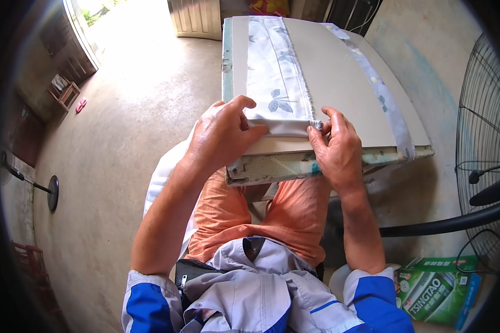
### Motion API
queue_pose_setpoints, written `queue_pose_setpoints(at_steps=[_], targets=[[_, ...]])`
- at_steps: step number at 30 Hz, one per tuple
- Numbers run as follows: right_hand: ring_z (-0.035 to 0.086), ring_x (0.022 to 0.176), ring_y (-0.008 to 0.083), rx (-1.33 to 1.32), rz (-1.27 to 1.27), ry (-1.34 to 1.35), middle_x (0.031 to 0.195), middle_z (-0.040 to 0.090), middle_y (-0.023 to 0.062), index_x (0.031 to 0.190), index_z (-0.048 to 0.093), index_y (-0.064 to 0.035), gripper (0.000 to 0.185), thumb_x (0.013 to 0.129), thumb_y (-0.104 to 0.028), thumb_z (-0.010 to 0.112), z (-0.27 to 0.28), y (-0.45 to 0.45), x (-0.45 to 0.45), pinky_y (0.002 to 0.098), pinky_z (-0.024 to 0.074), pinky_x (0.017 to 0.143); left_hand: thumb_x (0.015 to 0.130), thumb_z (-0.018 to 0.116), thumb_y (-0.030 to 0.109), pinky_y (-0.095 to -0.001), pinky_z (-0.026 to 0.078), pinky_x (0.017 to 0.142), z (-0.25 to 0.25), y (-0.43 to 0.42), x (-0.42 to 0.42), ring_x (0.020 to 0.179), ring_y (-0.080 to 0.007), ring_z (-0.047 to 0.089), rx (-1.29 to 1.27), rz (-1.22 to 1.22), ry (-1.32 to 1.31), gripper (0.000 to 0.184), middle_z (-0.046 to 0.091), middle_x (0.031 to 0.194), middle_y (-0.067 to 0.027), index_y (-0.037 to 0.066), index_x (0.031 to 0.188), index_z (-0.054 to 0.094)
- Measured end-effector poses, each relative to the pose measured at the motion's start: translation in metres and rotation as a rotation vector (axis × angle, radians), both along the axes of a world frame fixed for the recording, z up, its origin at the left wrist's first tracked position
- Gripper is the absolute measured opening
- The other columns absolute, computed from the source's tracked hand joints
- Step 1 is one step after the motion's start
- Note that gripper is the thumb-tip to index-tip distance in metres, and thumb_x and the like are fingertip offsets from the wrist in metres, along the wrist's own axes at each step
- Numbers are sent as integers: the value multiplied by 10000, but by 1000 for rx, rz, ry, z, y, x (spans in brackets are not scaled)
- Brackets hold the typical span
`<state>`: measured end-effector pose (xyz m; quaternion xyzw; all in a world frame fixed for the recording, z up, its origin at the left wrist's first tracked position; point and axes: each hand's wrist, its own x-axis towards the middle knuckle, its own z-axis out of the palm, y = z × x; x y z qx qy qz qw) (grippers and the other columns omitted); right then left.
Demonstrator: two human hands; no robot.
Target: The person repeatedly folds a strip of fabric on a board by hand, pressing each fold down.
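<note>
A white fabric strip [275, 66] with grey-blue leaf prints and a frayed right edge lies lengthwise on a pale tabletop [339, 77]. Its near end is turned over into a narrow fold. At the left of this fold, my left hand [219, 130] is closed, its thumb lying along the cloth; some fingertips are hidden. My right hand [339, 147] pinches the right corner of the fold between thumb and fingers. Both hands are near the table's worn front edge.
A narrower printed strip [375, 83] runs along the table's right side. To the right stand a wire-caged fan [483, 116] and a green Tsingtao carton [436, 291]. White cloth [164, 177] hangs beside my left leg. A small stool [65, 91] and pink slippers [81, 105] are far left.
</note>
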<state>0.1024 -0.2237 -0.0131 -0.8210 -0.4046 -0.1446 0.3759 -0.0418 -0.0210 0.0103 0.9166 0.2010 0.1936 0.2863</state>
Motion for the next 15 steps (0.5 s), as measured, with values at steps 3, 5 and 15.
queue_pose_setpoints(at_steps=[3, 5, 15], targets=[[653, 1175, 381, -67, -56, -180, 1282, 686, 222, 1308, 638, 12, 434, 932, -150, 782, 8, 2, -9, 506, 498, 1036, 856, 861, 378, -388, 567, 750, 8, 0, 1, 796, -218, 703, 11, 2, 53, 628, 709, 866, -103, 29, 1347, 684], [620, 1263, 373, -91, 8, -303, 1357, 659, 227, 1359, 618, 24, 494, 941, -183, 779, 10, 3, -15, 512, 459, 1095, 854, 862, 383, -389, 569, 758, 6, 1, 0, 810, -223, 706, 60, 3, 50, 643, 711, 875, -104, 28, 1357, 676], [389, 1566, 393, -321, 371, -391, 1622, 480, 265, 1560, 477, 73, 941, 1000, -681, 540, -13, 5, -26, 533, 250, 1302, 865, 869, 360, -386, 574, 762, 1, -2, 1, 811, -212, 688, 76, 28, 32, 583, 686, 854, -79, 87, 1347, 686]])
